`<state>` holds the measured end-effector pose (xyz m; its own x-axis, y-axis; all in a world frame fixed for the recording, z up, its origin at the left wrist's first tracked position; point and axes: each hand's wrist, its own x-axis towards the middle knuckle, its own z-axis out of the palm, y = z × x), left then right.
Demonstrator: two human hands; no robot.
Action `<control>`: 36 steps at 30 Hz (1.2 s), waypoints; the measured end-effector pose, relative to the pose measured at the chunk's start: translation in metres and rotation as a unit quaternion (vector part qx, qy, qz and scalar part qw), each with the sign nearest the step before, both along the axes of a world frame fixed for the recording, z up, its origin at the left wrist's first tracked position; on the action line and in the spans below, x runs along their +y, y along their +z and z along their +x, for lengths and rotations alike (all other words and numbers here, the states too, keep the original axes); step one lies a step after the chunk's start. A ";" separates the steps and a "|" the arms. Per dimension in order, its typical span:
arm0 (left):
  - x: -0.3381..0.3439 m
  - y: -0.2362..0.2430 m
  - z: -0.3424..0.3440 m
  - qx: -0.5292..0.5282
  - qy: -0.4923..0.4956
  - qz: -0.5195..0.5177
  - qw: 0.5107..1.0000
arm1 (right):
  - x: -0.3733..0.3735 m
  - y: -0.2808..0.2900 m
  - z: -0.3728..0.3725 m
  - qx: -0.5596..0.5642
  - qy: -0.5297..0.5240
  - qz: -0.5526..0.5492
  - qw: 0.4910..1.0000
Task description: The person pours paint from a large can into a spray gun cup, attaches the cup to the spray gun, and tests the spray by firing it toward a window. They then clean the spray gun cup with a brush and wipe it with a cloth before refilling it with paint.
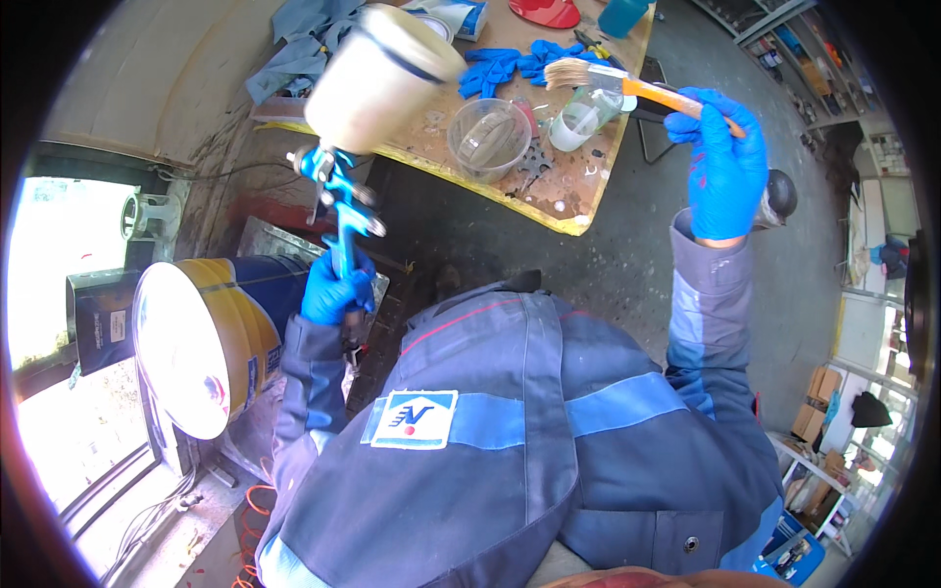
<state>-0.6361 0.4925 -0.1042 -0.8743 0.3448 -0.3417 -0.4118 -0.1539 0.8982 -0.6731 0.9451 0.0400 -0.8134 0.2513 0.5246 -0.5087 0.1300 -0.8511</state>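
A blue spray gun (338, 201) with a large off-white paint cup (377, 83) on top is held upright by its handle in my left hand (336, 287), which wears a blue glove. Raised on the right, my gloved right hand (723, 162) grips the orange handle of a paintbrush (652, 93). The brush's pale bristles point left, above the table, apart from the spray gun. Red smudges mark the right glove. Below the bristles stand a clear plastic tub (488, 140) and a smaller translucent cup (573, 129) on the table.
The worn wooden table (549, 201) has yellow-taped edges. Blue gloves (493, 71), grey-blue rags (294, 59), a red part (545, 12) and a teal container (621, 18) lie farther back. A yellow-and-blue drum (245, 318) stands left, near an orange coiled hose (257, 505). Shelves (818, 73) line the right.
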 end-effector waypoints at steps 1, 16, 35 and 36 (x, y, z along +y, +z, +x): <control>0.001 -0.005 -0.011 -0.006 -0.022 0.061 0.998 | -0.005 -0.007 0.002 -0.012 -0.005 -0.006 1.000; 0.073 -0.015 -0.212 0.039 -0.358 -0.105 0.927 | -0.023 -0.060 0.050 -0.107 -0.093 -0.068 0.988; 0.085 -0.076 -0.264 0.341 -0.121 -0.486 0.796 | -0.072 -0.074 0.003 -0.109 -0.056 0.109 0.986; 0.085 -0.073 -0.260 0.345 -0.103 -0.511 0.781 | -0.072 -0.076 -0.005 -0.108 -0.047 0.202 0.972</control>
<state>-0.8957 0.5775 -0.1771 -0.9336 0.3583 -0.0016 0.3036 0.7934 0.5276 -0.6776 0.8729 -0.0356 -0.8987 0.1387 0.4160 -0.2941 0.5130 -0.8064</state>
